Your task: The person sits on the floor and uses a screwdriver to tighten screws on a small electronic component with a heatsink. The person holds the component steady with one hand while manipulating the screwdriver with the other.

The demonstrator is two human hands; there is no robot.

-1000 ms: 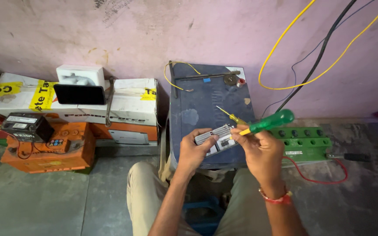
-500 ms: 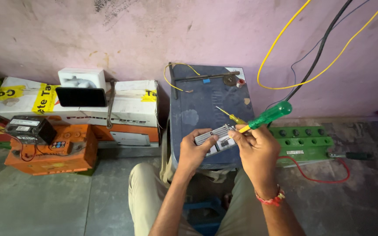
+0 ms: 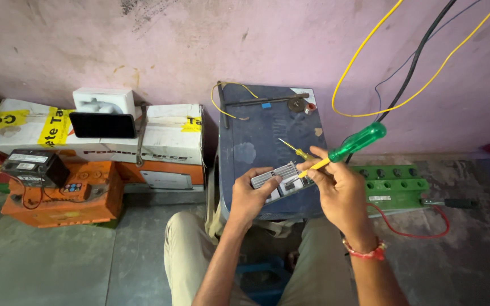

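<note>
- Head view: left hand (image 3: pixel 252 195) closed around the near-left end of a small grey ribbed module (image 3: pixel 282 180), thumb lying across its top; the module is held just above the near edge of a large dark blue battery (image 3: pixel 267 136).
- Right hand (image 3: pixel 338 195) pinches a green-handled screwdriver (image 3: pixel 336 152) at the yellow neck, handle pointing up and right, tip pointing far-left and clear of the module.
- Module sits between the two hands; its right end is touching or just beside the right fingertips (image 3: pixel 312 167). Contact not resolvable.
- Judged step: positioning the tool while the piece is steadied. The next move would call for swinging the tip round to the module's face, with the left grip kept firm.
- Surroundings: taped cardboard boxes (image 3: pixel 165 133) at left against the pink wall (image 3: pixel 199 45); small black battery (image 3: pixel 32 167) on an orange battery (image 3: pixel 58 198); green battery (image 3: pixel 395 184) at right; yellow wire (image 3: pixel 370 51) looping above.
</note>
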